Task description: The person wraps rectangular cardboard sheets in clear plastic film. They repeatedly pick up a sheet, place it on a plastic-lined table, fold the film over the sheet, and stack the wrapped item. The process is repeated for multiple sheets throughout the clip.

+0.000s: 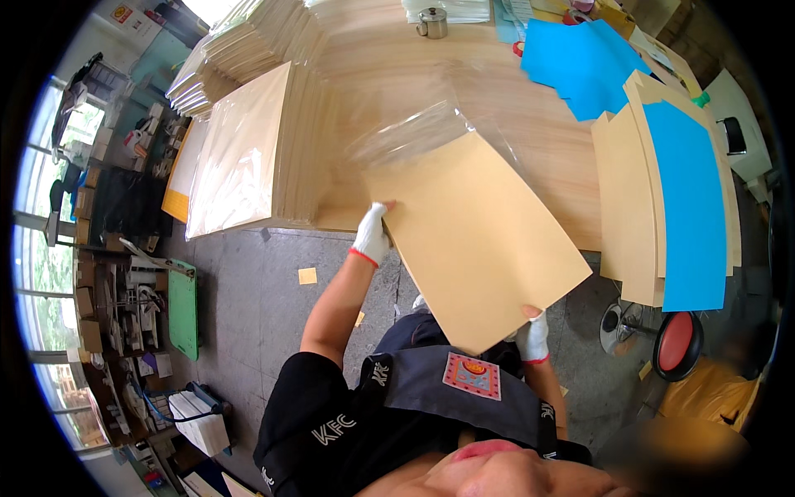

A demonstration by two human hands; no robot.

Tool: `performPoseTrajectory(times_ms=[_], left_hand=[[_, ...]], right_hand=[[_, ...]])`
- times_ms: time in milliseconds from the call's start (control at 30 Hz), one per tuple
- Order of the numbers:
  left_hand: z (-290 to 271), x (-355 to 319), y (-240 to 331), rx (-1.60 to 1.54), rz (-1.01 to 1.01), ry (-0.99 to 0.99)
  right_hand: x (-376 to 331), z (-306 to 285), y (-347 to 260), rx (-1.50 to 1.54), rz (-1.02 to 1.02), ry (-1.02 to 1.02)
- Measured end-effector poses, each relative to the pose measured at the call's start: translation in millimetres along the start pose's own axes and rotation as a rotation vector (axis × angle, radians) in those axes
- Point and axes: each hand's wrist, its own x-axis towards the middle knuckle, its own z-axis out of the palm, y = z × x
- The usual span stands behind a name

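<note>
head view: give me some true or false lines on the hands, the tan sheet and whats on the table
1. The left hand and the right hand both hold the tan sheet. True.
2. Both hands are completely bare. False: they wear white gloves.
3. A metal cup and a plastic-wrapped stack stand on the table. True.
4. The metal cup is nearer to the person than the tan sheet. False: it stands beyond the sheet, at the top of the picture.
5. The plastic-wrapped stack is to the right of the tan sheet. False: it is to the left.
</note>
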Motion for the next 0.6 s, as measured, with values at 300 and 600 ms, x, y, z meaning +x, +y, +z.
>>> performPoseTrajectory(times_ms=[300,600], left_hand=[[-13.0,43.8,23.9,-0.12,-0.017,-0.136],[-50.0,62.9,-29.6,0.037,-0.023,-0.074]], right_hand=[[-10.4,-53.5,71.1,-1.43,-0.661,-0.298],[121.4,-37.4,-40.1,-0.237,0.303,-0.224]])
